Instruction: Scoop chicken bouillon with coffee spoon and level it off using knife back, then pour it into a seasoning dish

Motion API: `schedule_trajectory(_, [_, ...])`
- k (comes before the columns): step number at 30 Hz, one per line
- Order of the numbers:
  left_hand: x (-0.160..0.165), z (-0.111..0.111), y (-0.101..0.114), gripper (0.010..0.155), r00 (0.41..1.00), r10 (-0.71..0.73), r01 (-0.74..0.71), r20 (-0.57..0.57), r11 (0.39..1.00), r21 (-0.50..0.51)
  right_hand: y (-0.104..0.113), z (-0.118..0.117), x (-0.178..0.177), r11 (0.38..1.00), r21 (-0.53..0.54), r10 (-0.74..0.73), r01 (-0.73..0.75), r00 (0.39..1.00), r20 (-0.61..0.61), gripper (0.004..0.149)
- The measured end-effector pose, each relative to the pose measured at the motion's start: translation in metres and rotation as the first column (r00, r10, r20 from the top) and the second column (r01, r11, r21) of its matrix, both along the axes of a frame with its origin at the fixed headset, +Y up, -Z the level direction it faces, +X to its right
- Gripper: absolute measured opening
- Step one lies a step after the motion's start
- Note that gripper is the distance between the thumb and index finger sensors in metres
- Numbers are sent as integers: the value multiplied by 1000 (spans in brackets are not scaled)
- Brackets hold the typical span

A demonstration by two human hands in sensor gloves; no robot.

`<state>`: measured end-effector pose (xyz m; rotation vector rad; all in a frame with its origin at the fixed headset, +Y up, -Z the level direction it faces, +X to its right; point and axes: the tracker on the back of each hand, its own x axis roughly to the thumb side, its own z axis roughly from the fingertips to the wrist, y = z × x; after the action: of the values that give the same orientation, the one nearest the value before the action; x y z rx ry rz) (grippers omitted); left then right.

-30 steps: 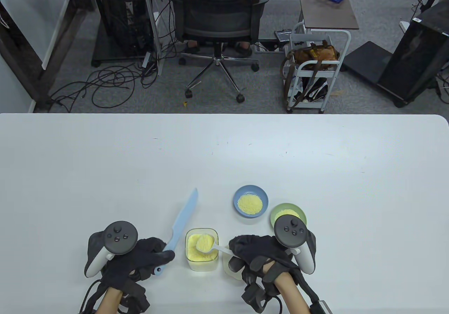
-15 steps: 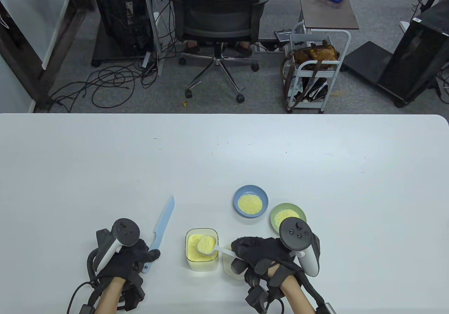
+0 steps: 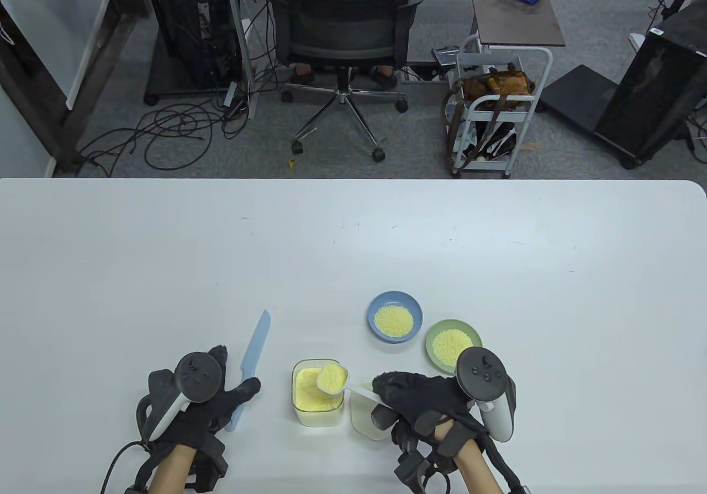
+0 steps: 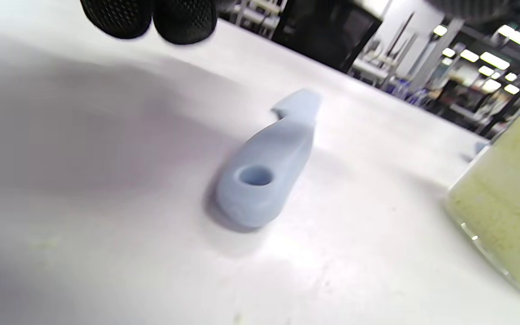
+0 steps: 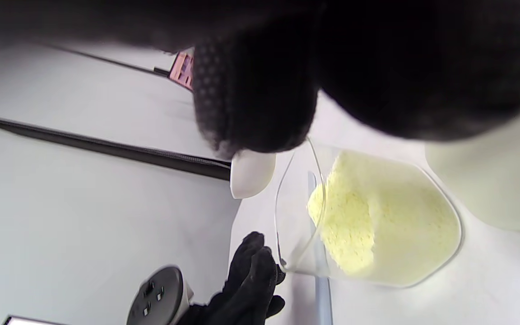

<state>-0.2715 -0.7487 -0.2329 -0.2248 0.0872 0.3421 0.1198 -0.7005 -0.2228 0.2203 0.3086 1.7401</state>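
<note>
Our right hand [image 3: 425, 405] hides most of the spoon [image 3: 333, 378] handle it pinches; the heaped bowl hangs over the tub [image 3: 317, 392]. Our left hand [image 3: 212, 405] lies slack, holding nothing, its thumb across the knife [image 3: 254, 346] handle, blade free. Both dishes [image 3: 395, 316] sit close right; the table [image 3: 353, 240] beyond lies bare.

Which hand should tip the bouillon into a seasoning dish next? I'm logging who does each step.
The right hand. It already grips the loaded coffee spoon above the clear container, and the blue dish and green dish lie on its side. The left hand rests by the knife, which lies on the table.
</note>
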Motion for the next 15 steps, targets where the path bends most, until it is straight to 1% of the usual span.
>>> schedule_trajectory(1, [1, 1, -1, 98, 1000, -11, 11, 12, 1000, 21, -1, 1, 10, 1000, 3, -13, 13, 999, 42, 40])
schedule_trajectory(2, [2, 0, -3, 98, 1000, -20, 20, 19, 1000, 10, -2, 2, 15, 1000, 3, -18, 18, 998, 64, 40])
schedule_trajectory(4, [2, -1, -6, 99, 999, -35, 36, 30, 999, -34, -8, 3, 36, 999, -1, -43, 43, 990, 136, 41])
schedule_trajectory(6, [1, -2, -10, 99, 999, -29, 31, 29, 998, -56, -14, 3, 54, 999, -20, -43, 48, 983, 178, 41])
schedule_trajectory(9, [-1, -3, -13, 100, 1000, -13, 15, 21, 997, -77, -22, 1, 88, 998, -34, 52, -45, 967, 250, 41])
schedule_trajectory(12, [-1, -4, -13, 100, 1000, 3, -2, 14, 998, -69, -30, 0, 119, 989, -60, 149, -137, 934, 324, 41])
schedule_trajectory(15, [-2, -4, -14, 99, 1000, 0, 0, 11, 998, -60, -36, 0, 139, 988, -72, 151, -134, 910, 385, 42])
